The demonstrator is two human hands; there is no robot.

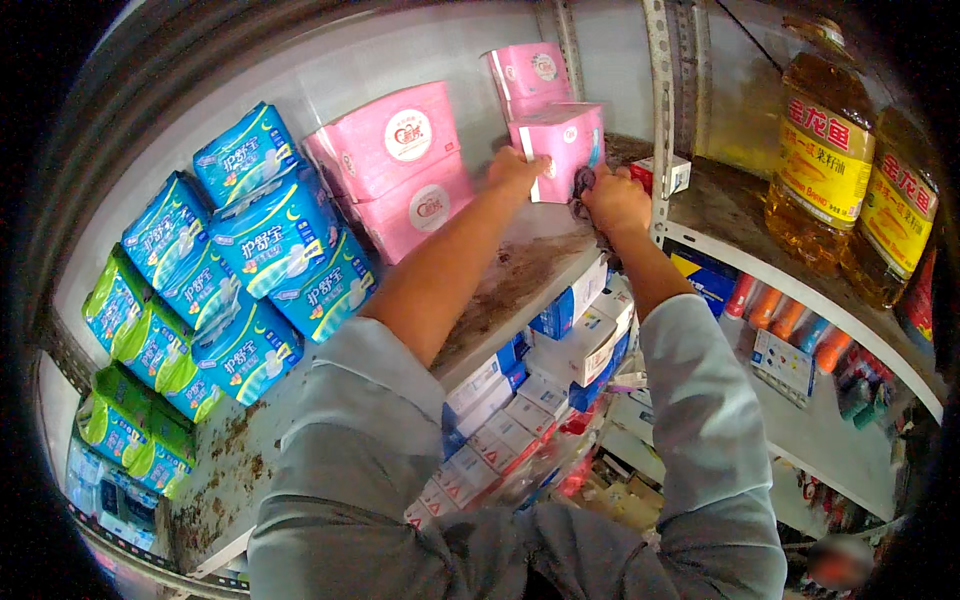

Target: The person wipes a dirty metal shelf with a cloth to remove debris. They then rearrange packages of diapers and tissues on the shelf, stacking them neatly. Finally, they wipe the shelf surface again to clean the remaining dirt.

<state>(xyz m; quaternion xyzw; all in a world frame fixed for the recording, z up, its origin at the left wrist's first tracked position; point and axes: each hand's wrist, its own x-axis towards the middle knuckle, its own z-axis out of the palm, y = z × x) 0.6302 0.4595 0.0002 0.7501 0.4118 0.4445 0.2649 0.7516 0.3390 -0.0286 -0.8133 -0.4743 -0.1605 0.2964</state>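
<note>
On a stained metal shelf [540, 240] stands a pink package [570, 142], in front of more pink packs [529, 71] by the rear post. My left hand [517, 171] grips its left side, the thumb on the front face. At its right edge, my right hand [616, 196] is closed around a dark crumpled cloth [583, 182], which touches or nearly touches the package. Two large stacked pink packs [409, 135] lean at the left of my left forearm. The right hand's fingertips are partly hidden.
Blue sanitary pad packs [274, 240] and green-blue ones [150, 345] are stacked at left. A perforated upright [660, 112] and a small red-white box [677, 174] are close to my right hand. Oil bottles [821, 150] stand at right. Boxes [577, 345] fill the shelf below.
</note>
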